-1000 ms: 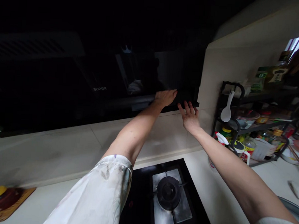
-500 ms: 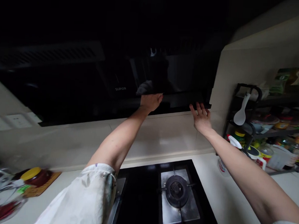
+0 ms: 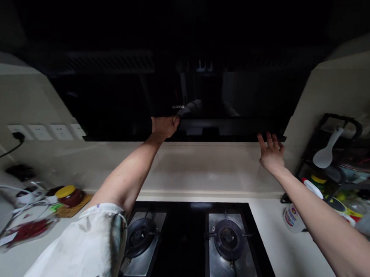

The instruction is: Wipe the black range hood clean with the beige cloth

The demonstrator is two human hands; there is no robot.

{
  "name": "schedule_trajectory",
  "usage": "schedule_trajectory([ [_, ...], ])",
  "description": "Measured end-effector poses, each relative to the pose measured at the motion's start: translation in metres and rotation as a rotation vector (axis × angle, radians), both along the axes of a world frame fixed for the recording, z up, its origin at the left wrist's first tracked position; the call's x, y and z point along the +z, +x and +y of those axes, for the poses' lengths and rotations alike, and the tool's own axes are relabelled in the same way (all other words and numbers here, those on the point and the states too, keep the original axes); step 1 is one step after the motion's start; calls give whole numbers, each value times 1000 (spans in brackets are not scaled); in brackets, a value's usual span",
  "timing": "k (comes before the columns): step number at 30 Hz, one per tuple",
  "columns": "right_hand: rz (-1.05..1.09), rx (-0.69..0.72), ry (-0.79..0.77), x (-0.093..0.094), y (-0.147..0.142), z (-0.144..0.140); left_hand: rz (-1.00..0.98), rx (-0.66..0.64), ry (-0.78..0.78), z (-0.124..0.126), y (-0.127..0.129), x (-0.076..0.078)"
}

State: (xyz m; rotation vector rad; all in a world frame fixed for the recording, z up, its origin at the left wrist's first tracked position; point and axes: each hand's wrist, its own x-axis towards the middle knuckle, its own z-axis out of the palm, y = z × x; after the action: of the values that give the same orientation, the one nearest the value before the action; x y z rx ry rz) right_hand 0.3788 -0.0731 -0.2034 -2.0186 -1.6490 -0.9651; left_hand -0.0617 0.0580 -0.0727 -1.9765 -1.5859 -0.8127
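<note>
Reaching forward, hands well apart, at black hood

A jar stands on a board; a spoon hangs on a rack

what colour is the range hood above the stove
The range hood is glossy black, best seen in the head view.

The hood is black with pale lettering. The stove is black, its plates silver and its burners dark grey. The wall is cream, the desk white. The sleeve is white with grey and dark green patches. The jar is dark red, its lid yellow, the board orange-brown. The spoon is white, the rack black, the bottle white and red.
</note>
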Motion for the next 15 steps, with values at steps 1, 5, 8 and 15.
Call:
schedule_trajectory([
  [1, -4, -8, 3, 1, 0, 0, -24, 32, -33, 2, -9, 0],
  [5, -20, -11, -3, 2, 2, -3, -100, 168, -114, 6, -51, 1],
  [8, 0, -10, 24, 1, 1, -4, -95, 213, -162, 8, -82, 3],
  [15, 54, -19, 81, -1, -7, -2, -212, 250, -143, 20, -137, 3],
])
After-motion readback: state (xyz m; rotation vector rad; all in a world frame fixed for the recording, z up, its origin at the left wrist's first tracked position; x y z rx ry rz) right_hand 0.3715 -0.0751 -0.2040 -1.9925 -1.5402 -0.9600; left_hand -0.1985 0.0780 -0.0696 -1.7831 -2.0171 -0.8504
